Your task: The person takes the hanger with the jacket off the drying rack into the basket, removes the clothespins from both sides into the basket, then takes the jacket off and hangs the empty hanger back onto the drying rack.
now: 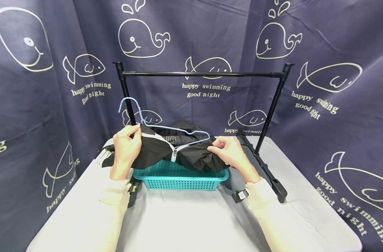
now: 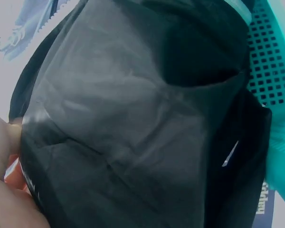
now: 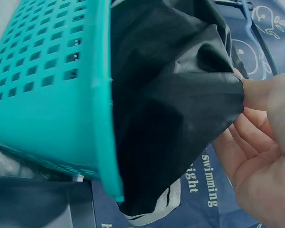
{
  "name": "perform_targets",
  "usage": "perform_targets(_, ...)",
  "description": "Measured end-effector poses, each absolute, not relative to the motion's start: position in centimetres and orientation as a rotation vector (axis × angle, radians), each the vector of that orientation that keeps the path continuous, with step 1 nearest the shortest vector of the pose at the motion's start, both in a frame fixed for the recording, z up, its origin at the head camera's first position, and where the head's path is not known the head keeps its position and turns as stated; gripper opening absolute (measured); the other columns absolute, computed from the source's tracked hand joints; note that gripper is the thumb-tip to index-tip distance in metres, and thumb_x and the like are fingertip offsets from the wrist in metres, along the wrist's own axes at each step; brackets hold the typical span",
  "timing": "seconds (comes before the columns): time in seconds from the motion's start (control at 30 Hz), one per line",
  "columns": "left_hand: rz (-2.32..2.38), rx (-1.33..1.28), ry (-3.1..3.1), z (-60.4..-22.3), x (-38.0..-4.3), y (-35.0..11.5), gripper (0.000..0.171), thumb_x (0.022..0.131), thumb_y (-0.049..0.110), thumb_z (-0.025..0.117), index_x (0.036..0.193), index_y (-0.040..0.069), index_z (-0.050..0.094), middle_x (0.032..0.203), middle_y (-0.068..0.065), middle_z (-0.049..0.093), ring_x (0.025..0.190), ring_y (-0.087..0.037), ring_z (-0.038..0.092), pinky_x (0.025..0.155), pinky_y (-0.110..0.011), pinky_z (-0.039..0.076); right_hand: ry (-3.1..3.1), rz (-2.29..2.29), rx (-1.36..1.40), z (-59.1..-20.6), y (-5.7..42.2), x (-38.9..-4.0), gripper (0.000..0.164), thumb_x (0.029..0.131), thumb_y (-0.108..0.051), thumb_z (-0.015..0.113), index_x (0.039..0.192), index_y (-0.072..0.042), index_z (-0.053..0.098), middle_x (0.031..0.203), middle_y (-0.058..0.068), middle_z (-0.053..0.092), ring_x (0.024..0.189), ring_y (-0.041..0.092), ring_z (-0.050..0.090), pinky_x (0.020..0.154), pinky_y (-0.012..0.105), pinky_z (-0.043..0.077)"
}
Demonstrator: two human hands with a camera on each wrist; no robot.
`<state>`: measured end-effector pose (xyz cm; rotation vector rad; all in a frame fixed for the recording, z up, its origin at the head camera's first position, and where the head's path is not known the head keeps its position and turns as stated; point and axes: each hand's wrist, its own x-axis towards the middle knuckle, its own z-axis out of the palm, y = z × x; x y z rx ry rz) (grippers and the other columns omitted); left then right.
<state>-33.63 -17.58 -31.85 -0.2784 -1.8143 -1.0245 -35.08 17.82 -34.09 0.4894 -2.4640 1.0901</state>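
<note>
A black jacket (image 1: pixel 191 157) with a white-edged zipper (image 1: pixel 174 154) lies spread over a teal basket (image 1: pixel 182 182). Its left part is pinched between the thumb and fingers of my left hand (image 1: pixel 125 148). On the other side my right hand (image 1: pixel 228 150) pinches the black cloth, which the right wrist view shows between thumb and fingertips (image 3: pixel 249 99). A light blue hanger (image 1: pixel 169 127) sits at the jacket's neck opening, its hook sticking up at the left and its right end by my right hand. In the left wrist view the cloth hides most of my left fingers.
A black garment rack (image 1: pixel 200 74) stands behind the basket, its right foot (image 1: pixel 278 190) reaching forward on the white-covered table (image 1: pixel 185 220). Beside the basket at the right is a dark grey bin (image 1: pixel 233 182). A dark blue printed curtain (image 1: pixel 191 35) hangs around the table.
</note>
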Motion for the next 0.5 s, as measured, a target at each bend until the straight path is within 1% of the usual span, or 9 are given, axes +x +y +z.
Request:
perform_targets(0.1,-1.027,-0.295,-1.816,-31.6,-33.7,-17.4,0.02,0.089,-0.004,0.067,0.1,0.003,0.082,0.088,-0.013,0.076,0.074,-0.024,0.065,0.07,-0.017,0.043,-2.495,1.048,0.527,-34.2,17.5,-35.0,0.019,0.081,-0.023,0.088,0.075,-0.017,0.072,0.071,-0.005,0.074,0.069,0.011,0.066,0.066,0.032,0.049)
perform_targets(0.2,-1.019,-0.301,-1.824,-31.4,-33.6,-17.2,0.021,0.089,-0.004,0.067,0.1,0.003,0.083,0.09,-0.012,0.077,0.076,-0.024,0.066,0.071,-0.018,0.043,-2.53,0.985,0.552,-34.4,16.8,-34.7,0.019,0.08,-0.024,0.088,0.074,-0.017,0.072,0.069,-0.006,0.073,0.07,0.011,0.066,0.069,0.033,0.05)
perform_targets(0.37,-1.021,-0.295,-1.823,-31.4,-33.4,-16.9,0.021,0.089,-0.004,0.067,0.1,0.005,0.083,0.09,-0.011,0.077,0.075,-0.025,0.068,0.07,-0.019,0.044,-2.626,0.875,0.6,-34.4,15.3,-34.1,0.012,0.083,-0.023,0.084,0.08,-0.015,0.076,0.076,-0.005,0.075,0.076,0.012,0.069,0.075,0.037,0.054)
perform_targets(0.5,-1.01,-0.31,-1.824,-31.3,-33.2,-16.6,0.022,0.089,-0.004,0.066,0.1,0.005,0.083,0.089,-0.011,0.077,0.076,-0.027,0.069,0.07,-0.021,0.044,-2.682,0.754,0.677,-34.6,14.4,-33.8,0.005,0.085,-0.019,0.081,0.084,-0.014,0.08,0.077,-0.006,0.077,0.073,0.009,0.07,0.072,0.034,0.056)
